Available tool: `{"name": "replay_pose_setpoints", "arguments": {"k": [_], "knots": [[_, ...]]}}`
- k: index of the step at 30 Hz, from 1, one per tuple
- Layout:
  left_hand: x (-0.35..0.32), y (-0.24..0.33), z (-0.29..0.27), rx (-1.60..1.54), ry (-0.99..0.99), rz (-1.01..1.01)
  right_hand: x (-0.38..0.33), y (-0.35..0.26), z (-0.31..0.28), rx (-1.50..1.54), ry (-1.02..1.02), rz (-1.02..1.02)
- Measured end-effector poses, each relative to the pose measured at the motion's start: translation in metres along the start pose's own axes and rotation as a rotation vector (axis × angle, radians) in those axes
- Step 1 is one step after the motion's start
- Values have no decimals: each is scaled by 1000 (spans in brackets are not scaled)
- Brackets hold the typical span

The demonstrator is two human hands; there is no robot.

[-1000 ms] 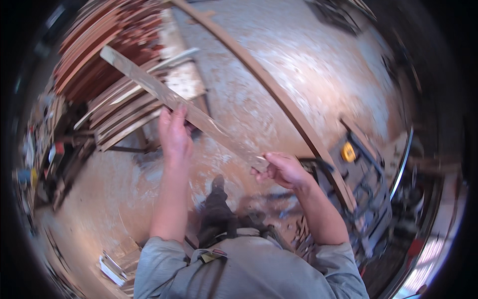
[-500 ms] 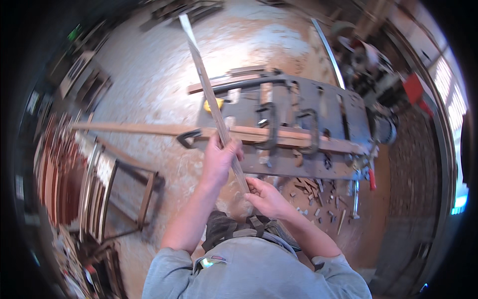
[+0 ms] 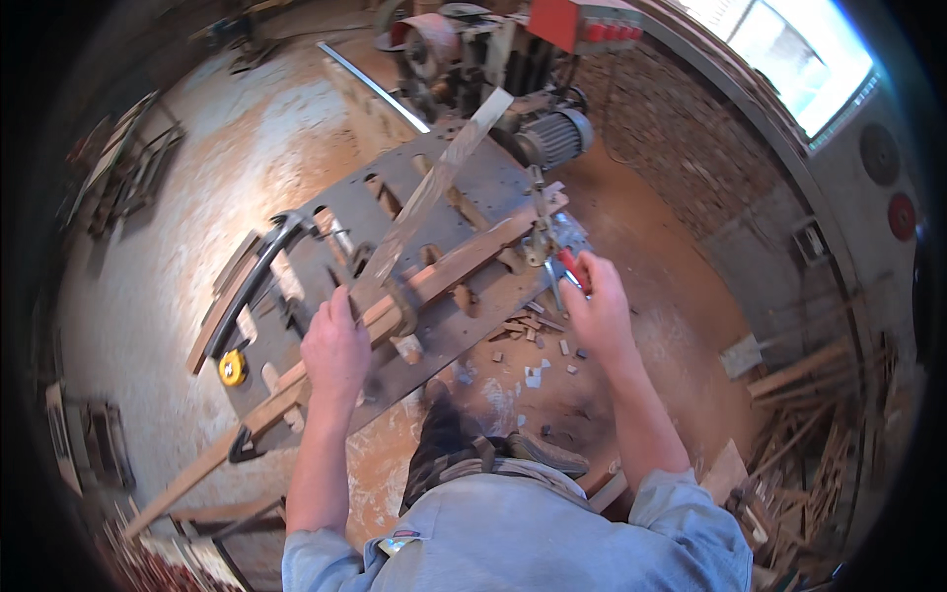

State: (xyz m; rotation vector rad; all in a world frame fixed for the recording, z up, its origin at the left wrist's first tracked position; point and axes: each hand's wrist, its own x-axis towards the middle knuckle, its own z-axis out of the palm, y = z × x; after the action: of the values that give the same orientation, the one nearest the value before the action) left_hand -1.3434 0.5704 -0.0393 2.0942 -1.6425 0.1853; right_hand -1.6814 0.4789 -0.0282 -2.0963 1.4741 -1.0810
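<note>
1. A long brown wooden beam (image 3: 473,255) blocks low sliding across the flat gray metal table (image 3: 441,340).
2. A pale flat wooden strip (image 3: 434,192) slants above, also in the way.
3. A bent black metal bar (image 3: 254,288) blocks the table's left.
4. Dusty orange floor (image 3: 681,296) gives passing room right of the right hand (image 3: 598,308).

The right hand (image 3: 599,306) has left the wooden strip (image 3: 434,187) for a red handle (image 3: 571,268). The strip's farther over the surface (image 3: 390,158).
</note>
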Motion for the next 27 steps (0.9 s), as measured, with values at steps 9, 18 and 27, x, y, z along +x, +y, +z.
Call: {"name": "replay_pose_setpoints", "arguments": {"k": [9, 18, 27], "knots": [[73, 0, 34, -84, -208, 280, 58, 107, 29, 64, -460, 609], [138, 42, 76, 199, -422, 267, 62, 85, 25, 335, -547, 876], [172, 89, 117, 118, -509, 268, 58, 104, 22, 245, -580, 717]]}}
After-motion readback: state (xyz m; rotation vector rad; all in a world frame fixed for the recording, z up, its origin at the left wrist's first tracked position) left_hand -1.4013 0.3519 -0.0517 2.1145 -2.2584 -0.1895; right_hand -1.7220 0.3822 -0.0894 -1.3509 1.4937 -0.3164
